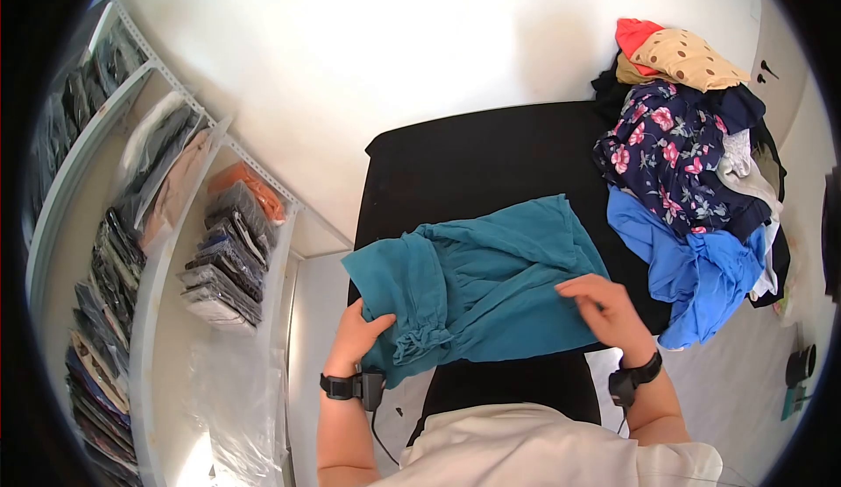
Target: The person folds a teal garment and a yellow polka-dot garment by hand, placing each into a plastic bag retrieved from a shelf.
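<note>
1. The left hand [357, 338] shows only its back and thumb; its fingers go under the bunched edge of the teal garment [491, 285].
2. Whether the right hand [609, 307] pinches the cloth or merely presses it cannot be told.
3. The garment and the pile of clothes [683, 163] cover the near and right parts of the black table [473, 163].
4. The bagged items [223, 268] on the shelves [147, 312] are too small to identify (the lens rim cuts the shelves off at left).
</note>
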A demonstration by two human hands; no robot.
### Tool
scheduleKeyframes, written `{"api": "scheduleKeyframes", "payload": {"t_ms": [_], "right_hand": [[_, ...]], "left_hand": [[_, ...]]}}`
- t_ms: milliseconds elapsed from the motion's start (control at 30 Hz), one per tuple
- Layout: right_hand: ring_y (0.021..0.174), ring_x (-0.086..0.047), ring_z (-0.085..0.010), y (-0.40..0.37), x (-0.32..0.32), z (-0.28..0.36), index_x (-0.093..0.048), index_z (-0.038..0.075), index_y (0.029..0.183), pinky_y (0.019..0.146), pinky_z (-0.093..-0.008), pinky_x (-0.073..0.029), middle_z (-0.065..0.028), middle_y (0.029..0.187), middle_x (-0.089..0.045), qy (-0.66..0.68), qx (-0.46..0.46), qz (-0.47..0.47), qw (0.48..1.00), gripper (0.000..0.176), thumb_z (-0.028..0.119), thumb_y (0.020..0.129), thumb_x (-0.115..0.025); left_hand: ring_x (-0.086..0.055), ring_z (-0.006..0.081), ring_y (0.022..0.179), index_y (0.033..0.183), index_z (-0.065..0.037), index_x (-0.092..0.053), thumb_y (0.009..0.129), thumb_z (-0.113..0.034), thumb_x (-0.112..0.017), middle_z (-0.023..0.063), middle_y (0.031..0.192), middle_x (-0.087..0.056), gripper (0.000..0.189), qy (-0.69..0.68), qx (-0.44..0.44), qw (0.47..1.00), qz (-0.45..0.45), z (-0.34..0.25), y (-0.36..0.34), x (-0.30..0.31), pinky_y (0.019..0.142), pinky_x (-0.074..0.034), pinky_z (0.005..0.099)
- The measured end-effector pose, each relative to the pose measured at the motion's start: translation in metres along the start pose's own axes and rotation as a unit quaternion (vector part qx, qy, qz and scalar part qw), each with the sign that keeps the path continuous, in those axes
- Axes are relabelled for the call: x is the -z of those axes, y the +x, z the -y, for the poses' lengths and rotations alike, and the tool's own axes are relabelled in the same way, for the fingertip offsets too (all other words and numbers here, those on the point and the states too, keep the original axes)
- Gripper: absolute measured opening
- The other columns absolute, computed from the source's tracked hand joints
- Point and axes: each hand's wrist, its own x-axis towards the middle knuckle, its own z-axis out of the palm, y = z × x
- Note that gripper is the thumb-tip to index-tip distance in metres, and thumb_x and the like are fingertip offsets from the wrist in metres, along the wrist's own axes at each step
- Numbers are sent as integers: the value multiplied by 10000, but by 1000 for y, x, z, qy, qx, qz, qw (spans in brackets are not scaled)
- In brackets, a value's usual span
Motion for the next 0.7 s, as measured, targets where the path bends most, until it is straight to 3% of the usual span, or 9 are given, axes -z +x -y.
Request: {"api": "scheduleKeyframes", "payload": {"t_ms": [100, 200, 300, 333, 533, 633, 667, 700], "right_hand": [[872, -672, -153, -14, 27, -33, -711, 22, 1069, 795, -279, -523, -90, 980, -723, 49, -97, -79, 991, 261, -74, 928, -515], [809, -640, -98, -27, 33, -79, -688, -1, 989, 773, -241, -517, -55, 962, -718, 196, -177, -202, 943, 173, -10, 981, -516], [792, -640, -94, -25, 38, -88, -682, 12, 988, 772, -242, -519, -51, 950, -718, 256, -187, -220, 923, 165, 15, 991, -517], [795, -642, -95, -26, 37, -90, -680, 19, 999, 773, -242, -516, -49, 954, -717, 253, -193, -207, 925, 160, 22, 989, -520], [814, -626, -94, -28, 35, -86, -665, -1, 1006, 782, -246, -512, -38, 961, -703, 217, -169, -159, 948, 163, 3, 989, -503], [815, -610, -77, -32, 35, -89, -662, -3, 1015, 779, -237, -499, -26, 952, -693, 235, -164, -160, 945, 161, -6, 988, -503], [812, -593, -67, -35, 34, -94, -657, -7, 1021, 772, -229, -488, -16, 942, -682, 225, -180, -158, 944, 153, -6, 989, -507], [808, -575, -57, -34, 35, -93, -653, -11, 1027, 766, -222, -476, -6, 932, -671, 216, -197, -157, 943, 146, -6, 991, -512]], "left_hand": [[-664, 214, 1032, 1249, 70, -587, 832, -94, -732, 143, 1155, -690, 471, -50, -3, 998, 30, -36, 0, 1, 922, -522, 343], [-640, 162, 1042, 1288, 33, -546, 855, -40, -706, 100, 1192, -663, 467, -117, -36, 989, 82, -99, -8, -11, 924, -514, 317], [-629, 133, 1033, 1196, 23, -567, 869, -27, -691, 77, 1146, -663, 354, -58, -102, 979, 167, -149, -6, -35, 894, -512, 295], [-637, 104, 957, 1120, 5, -581, 880, -27, -686, 51, 1049, -676, 264, -90, -96, 973, 191, -160, -1, -50, 831, -519, 273], [-649, 93, 833, 1160, 1, -590, 889, -55, -694, 53, 913, -692, 296, -49, -88, 960, 260, -194, 31, -151, 741, -523, 244], [-597, 154, 1156, 1410, -33, -459, 958, -131, -673, 70, 1290, -572, 510, -151, -49, 914, 374, -179, 31, -194, 959, -477, 292], [-517, 189, 1297, 1487, -49, -394, 988, -166, -639, 69, 1414, -482, 568, -162, 1, 901, 402, -171, 34, -199, 1040, -425, 315], [-517, 189, 1297, 1487, -49, -394, 988, -166, -639, 69, 1414, -482, 568, -163, 1, 900, 403, -169, 28, -199, 1040, -425, 315]]}}
